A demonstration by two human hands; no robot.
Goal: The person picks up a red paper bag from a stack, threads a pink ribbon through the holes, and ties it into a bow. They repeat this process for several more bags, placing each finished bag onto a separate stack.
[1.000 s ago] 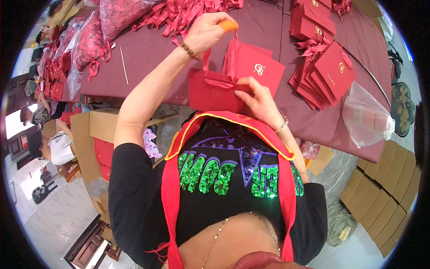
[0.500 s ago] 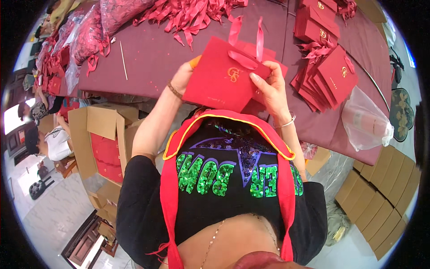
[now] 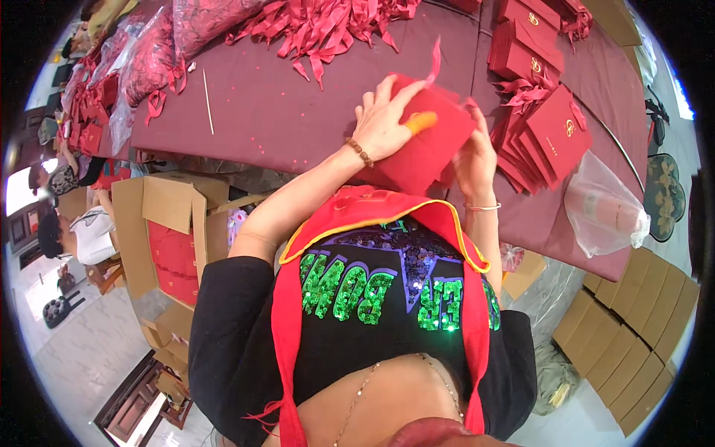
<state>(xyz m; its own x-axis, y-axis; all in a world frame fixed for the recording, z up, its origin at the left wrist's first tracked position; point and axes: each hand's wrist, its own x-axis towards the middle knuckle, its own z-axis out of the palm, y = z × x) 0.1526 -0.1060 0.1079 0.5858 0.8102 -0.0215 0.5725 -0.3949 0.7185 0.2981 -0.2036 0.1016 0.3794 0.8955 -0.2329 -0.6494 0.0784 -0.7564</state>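
A red paper gift bag (image 3: 432, 153) is tilted over the table's near edge, in front of my chest. My left hand (image 3: 383, 123) reaches across its upper left part with fingers spread; an orange cover on one digit touches the bag's face. My right hand (image 3: 475, 164) is closed round the bag's right edge, its inner fingers partly hidden by the bag. One pink ribbon handle (image 3: 436, 61) sticks up from the top, close to my left fingertips. More red card shows behind the bag, but I cannot tell whether it is a second bag.
Finished-looking red bags (image 3: 547, 138) lie fanned to the right, with more bag stacks (image 3: 521, 48) behind. Loose ribbons (image 3: 320, 30) are heaped at the back. A clear plastic bag (image 3: 605, 201) hangs over the right edge. An open carton (image 3: 160, 205) stands left; other people sit beyond.
My left hand has moved right from the bag's left edge onto its upper part. The bag has shifted right and turned, hiding its gold print. My right hand has slid lower along its edge.
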